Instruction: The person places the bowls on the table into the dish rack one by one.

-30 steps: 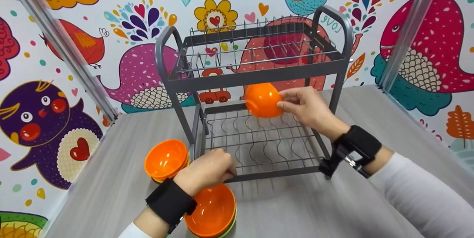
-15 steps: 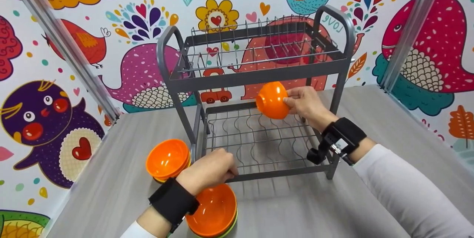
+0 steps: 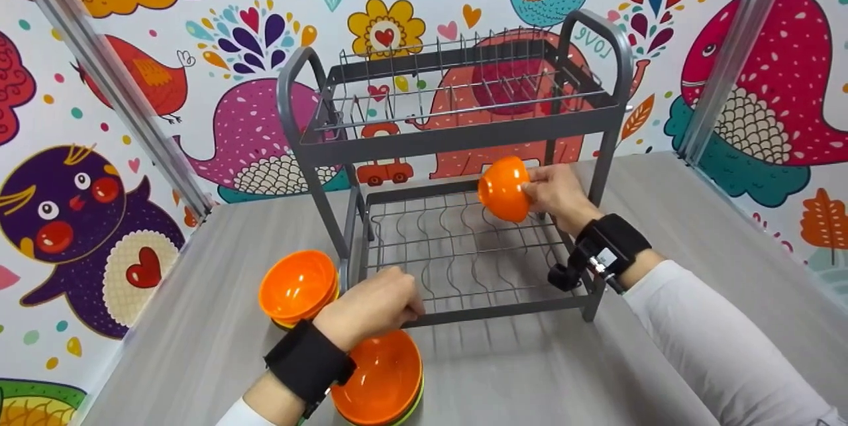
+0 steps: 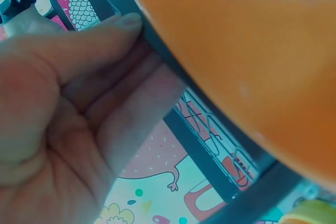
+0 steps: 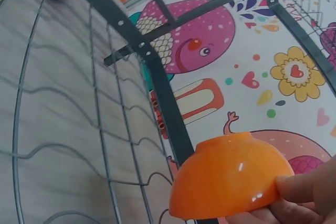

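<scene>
My right hand point(image 3: 560, 195) pinches the rim of a small orange bowl point(image 3: 505, 189), tipped on its side between the two tiers of a grey dish rack point(image 3: 457, 141). In the right wrist view the bowl point(image 5: 231, 179) shows its outside and foot, thumb outside and fingers at the rim. The bowl is near the right end of the lower wire tier point(image 3: 457, 257). My left hand point(image 3: 374, 303), fingers loosely curled and holding nothing, hovers over a larger orange bowl point(image 3: 381, 383) by the rack's front left. The left wrist view shows that hand point(image 4: 79, 103) beside the bowl's rim.
A stack of small bowls, orange on top point(image 3: 298, 285), stands left of the rack. Under the larger orange bowl a green rim point(image 3: 417, 407) shows. The rack's upper tier point(image 3: 464, 91) hangs over the right hand. A patterned wall point(image 3: 258, 128) stands behind.
My right hand has moved the small bowl rightward and slightly down inside the rack, turning its foot toward the left. My left hand has stayed almost where it was.
</scene>
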Demonstrator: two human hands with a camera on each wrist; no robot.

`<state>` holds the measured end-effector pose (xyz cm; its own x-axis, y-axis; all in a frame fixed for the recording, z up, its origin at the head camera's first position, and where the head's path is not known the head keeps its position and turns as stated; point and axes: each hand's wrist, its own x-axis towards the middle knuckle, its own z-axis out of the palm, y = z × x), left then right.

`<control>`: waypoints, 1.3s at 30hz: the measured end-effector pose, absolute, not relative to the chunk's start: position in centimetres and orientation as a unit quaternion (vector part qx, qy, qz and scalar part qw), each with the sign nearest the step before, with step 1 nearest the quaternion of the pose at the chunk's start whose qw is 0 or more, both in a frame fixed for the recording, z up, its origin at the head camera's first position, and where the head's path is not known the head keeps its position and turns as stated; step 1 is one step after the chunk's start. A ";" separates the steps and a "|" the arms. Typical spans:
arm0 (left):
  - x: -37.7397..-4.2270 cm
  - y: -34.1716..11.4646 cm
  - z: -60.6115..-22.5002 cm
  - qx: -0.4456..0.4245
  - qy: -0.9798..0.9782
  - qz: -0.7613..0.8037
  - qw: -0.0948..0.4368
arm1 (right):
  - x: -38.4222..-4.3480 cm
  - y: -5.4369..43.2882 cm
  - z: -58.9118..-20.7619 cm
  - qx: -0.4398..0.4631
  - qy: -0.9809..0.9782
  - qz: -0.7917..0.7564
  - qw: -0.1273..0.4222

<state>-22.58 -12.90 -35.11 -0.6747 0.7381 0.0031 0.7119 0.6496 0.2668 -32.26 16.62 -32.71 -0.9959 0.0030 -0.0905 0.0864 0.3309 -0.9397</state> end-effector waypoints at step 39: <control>-22.5 -13.0 -35.1 0.388 0.910 0.132 0.061 | -32.1 15.7 -34.8 0.042 0.919 -0.375 -0.114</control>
